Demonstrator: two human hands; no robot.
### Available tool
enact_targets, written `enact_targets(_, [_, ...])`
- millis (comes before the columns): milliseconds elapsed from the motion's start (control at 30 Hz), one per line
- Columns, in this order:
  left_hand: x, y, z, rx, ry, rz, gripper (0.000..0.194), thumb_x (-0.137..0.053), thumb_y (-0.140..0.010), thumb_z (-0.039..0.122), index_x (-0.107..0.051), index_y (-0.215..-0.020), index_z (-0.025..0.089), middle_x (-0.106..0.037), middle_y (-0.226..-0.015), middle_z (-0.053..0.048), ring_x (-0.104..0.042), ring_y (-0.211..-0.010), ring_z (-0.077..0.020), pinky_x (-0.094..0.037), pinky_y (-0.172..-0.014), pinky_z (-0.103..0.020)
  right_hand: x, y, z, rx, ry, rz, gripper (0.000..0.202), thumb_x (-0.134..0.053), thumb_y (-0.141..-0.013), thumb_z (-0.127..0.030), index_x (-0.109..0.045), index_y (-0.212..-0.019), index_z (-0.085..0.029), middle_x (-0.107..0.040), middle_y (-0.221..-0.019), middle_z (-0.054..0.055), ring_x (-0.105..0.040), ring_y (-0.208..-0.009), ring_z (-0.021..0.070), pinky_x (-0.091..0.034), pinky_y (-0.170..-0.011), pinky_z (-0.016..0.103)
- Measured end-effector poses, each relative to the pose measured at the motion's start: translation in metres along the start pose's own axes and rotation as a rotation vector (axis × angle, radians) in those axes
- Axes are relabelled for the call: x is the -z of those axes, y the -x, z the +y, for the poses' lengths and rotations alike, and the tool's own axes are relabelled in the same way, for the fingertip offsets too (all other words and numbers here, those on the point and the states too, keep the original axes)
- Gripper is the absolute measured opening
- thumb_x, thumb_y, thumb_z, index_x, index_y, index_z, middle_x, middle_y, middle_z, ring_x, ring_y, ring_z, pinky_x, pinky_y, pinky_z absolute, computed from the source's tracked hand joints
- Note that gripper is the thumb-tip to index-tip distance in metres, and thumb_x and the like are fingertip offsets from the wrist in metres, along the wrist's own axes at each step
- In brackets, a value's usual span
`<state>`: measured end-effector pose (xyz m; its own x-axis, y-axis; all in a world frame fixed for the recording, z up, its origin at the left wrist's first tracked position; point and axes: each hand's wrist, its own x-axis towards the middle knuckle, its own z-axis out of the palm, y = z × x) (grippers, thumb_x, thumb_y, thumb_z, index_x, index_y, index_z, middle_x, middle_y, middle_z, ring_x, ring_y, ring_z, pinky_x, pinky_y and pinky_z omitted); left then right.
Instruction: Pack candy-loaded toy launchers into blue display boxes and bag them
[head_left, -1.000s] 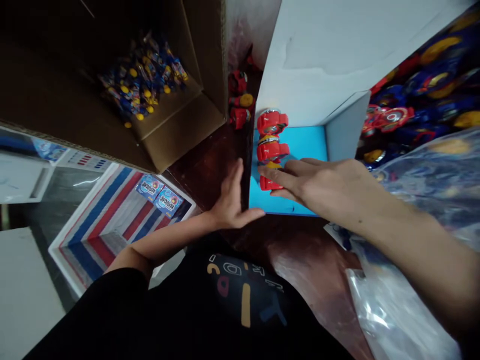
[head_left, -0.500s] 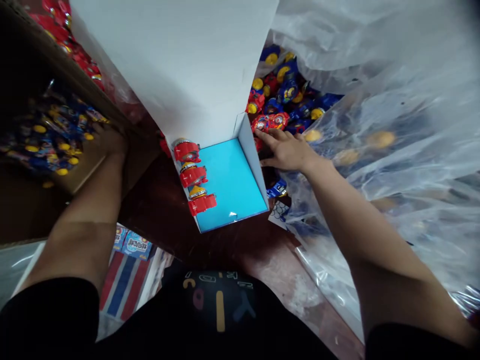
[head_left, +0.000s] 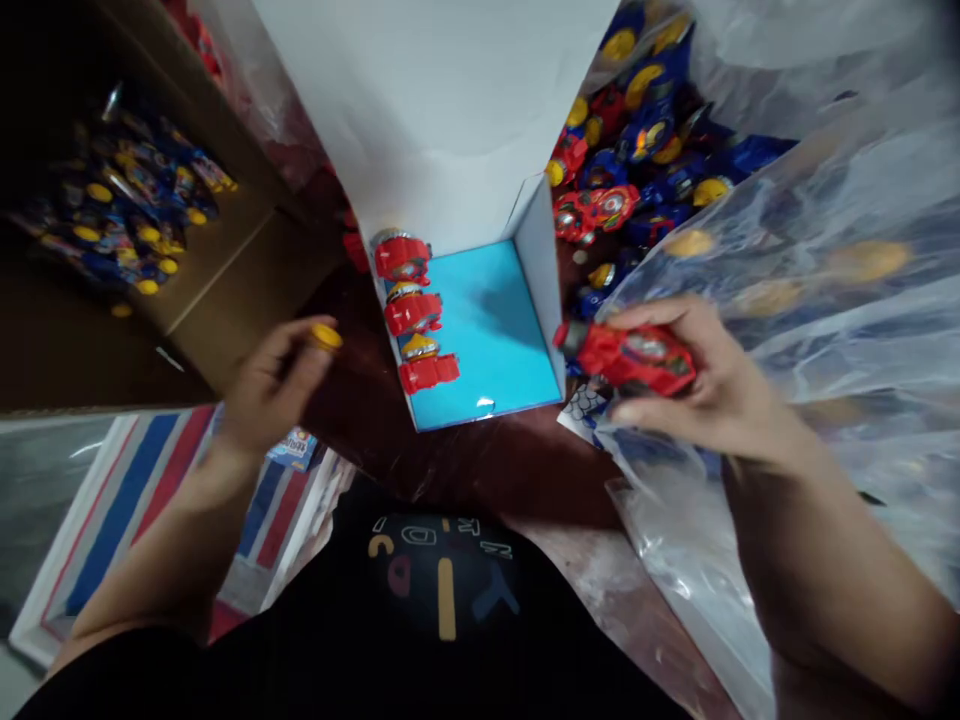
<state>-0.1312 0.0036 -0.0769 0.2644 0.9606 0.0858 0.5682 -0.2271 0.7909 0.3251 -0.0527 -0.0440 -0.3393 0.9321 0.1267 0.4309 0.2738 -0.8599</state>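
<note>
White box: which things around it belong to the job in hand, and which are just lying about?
Seemingly in use: white box, three red toys inside, held red toy, held yellow piece, cardboard box.
Seemingly idle: striped box, blue packet.

The dark reddish-brown table (head_left: pixel 487 475) over there has a sheen; an open, blue-floored white box (head_left: pixel 442 110) stands on it; crumpled clear plastic sheeting (head_left: pixel 825 310) spreads across its right side.

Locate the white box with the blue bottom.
In the head view, the white box sits at centre, between the left hand and the right hand, which holds a red toy.
</note>
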Motion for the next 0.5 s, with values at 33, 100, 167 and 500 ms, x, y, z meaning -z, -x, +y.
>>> enact_targets(33, [-0.012,0.015,0.025,0.010,0.052,-0.117,0.033,-0.070,-0.109,0.046,-0.075,-0.137,0.030,-0.080,-0.128,0.000,-0.076,-0.112,-0.0196,-0.059,-0.090,-0.035,-0.015,0.003,-0.014,0.048,-0.061,-0.040,0.064,-0.091,-0.086,-0.049,-0.057,-0.137,-0.034,-0.076,-0.124,0.005,-0.078,-0.099,0.0226,-0.067,-0.081,0.034])
enact_targets(100, [-0.034,0.030,0.060,-0.008,0.213,-0.348,0.029,-0.071,-0.108,0.042,-0.078,-0.129,0.023,-0.082,-0.119,-0.002,-0.077,-0.106,-0.0178,-0.061,-0.092,-0.029,-0.045,0.001,-0.035,0.109,-0.120,-0.127,0.062,-0.094,-0.084,-0.043,-0.058,-0.134,-0.035,-0.076,-0.121,0.004,-0.079,-0.100,0.0230,-0.068,-0.083,0.037])
enact_targets(167, [-0.048,0.033,0.076,-0.033,0.348,-0.495,0.029,-0.070,-0.108,0.039,-0.078,-0.127,0.019,-0.083,-0.115,-0.004,-0.079,-0.104,-0.0175,-0.061,-0.093,-0.027,-0.068,-0.005,-0.045,0.129,-0.128,-0.201,0.056,-0.087,-0.088,-0.031,-0.056,-0.134,-0.036,-0.075,-0.120,0.004,-0.078,-0.104,0.0235,-0.069,-0.086,0.040])
enact_targets(500, [-0.058,0.046,0.071,-0.551,-0.002,-0.234,0.028,-0.066,-0.111,0.029,-0.071,-0.131,0.012,-0.077,-0.114,-0.012,-0.074,-0.103,-0.0215,-0.063,-0.094,-0.035,-0.112,0.009,-0.041,0.003,-0.312,-0.086,0.046,-0.087,-0.085,-0.033,-0.058,-0.120,-0.026,-0.072,-0.100,0.001,-0.072,-0.080,0.0150,-0.061,-0.068,0.028])
